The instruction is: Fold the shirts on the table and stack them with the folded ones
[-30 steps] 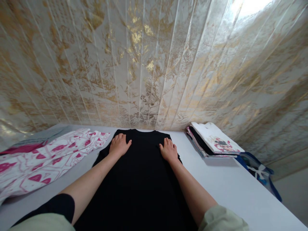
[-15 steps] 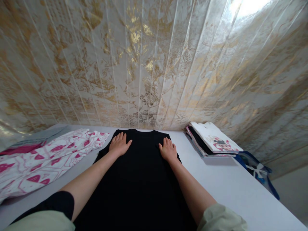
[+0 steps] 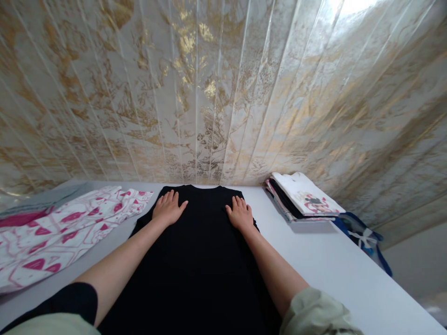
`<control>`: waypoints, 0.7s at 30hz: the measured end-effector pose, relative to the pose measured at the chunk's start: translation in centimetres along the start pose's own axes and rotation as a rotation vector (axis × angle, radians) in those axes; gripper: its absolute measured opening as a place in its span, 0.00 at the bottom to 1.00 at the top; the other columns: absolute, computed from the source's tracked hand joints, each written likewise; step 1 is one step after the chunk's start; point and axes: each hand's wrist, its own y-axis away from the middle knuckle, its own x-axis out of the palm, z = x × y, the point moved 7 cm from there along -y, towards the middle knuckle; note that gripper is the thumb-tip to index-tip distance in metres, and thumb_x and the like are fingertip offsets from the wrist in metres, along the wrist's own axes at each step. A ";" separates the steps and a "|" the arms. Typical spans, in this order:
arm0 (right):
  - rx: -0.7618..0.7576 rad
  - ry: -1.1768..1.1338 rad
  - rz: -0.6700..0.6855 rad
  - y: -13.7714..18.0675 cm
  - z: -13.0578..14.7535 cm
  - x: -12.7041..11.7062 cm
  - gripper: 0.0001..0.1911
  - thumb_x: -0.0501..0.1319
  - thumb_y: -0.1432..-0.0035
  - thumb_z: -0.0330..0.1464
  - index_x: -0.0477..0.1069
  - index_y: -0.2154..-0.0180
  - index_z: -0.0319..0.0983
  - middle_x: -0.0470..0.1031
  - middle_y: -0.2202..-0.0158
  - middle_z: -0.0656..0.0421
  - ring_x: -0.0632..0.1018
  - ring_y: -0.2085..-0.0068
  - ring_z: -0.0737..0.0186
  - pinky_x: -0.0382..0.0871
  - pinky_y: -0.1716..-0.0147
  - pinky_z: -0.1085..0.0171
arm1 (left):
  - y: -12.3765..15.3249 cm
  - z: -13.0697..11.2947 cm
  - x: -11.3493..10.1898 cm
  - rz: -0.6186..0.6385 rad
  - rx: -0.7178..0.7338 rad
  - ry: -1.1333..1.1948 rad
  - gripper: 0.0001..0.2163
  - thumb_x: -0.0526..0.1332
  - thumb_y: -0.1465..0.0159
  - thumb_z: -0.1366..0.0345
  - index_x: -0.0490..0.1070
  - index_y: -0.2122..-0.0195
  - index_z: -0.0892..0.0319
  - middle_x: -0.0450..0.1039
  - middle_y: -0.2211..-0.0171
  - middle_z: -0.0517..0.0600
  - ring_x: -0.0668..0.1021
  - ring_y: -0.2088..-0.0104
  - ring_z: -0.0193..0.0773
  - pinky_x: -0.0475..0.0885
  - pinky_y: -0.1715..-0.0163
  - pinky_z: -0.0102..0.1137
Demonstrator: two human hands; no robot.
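A black shirt (image 3: pixel 199 260) lies spread on the white table (image 3: pixel 314 260), its neckline at the far edge and its lower part running out of view toward me. My left hand (image 3: pixel 168 208) rests flat on its upper left shoulder area, fingers stretched and thumb apart. On the upper right side, my right hand (image 3: pixel 240 213) presses flat with fingers extended. Neither hand grips the cloth. The shirt's sides look tucked or folded under near the right hand, though I cannot tell exactly how.
To the left lies white clothing with pink print (image 3: pixel 73 228), beside grey and pink fabric (image 3: pixel 30 215). A stack of folded clothes (image 3: pixel 303 197) sits at the back right. Beyond it is a blue-edged bag (image 3: pixel 365 239). A gold-patterned curtain (image 3: pixel 209 93) hangs behind the table.
The view has shifted slightly, so everything appears a little further left. Both hands stay flat on the black shirt in nearly the same places.
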 end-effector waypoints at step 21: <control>0.001 -0.010 -0.081 0.4 0.2 -0.4 0.36 0.41 0.33 0.48 0.49 0.33 0.30 0.48 0.31 0.47 0.51 0.32 0.53 0.39 0.36 0.52 | 0.1 0.1 0.0 -0.117 0.020 -0.002 0.35 0.41 0.32 0.46 0.55 0.34 0.71 0.53 0.33 0.62 0.57 0.33 0.49 0.51 0.35 0.40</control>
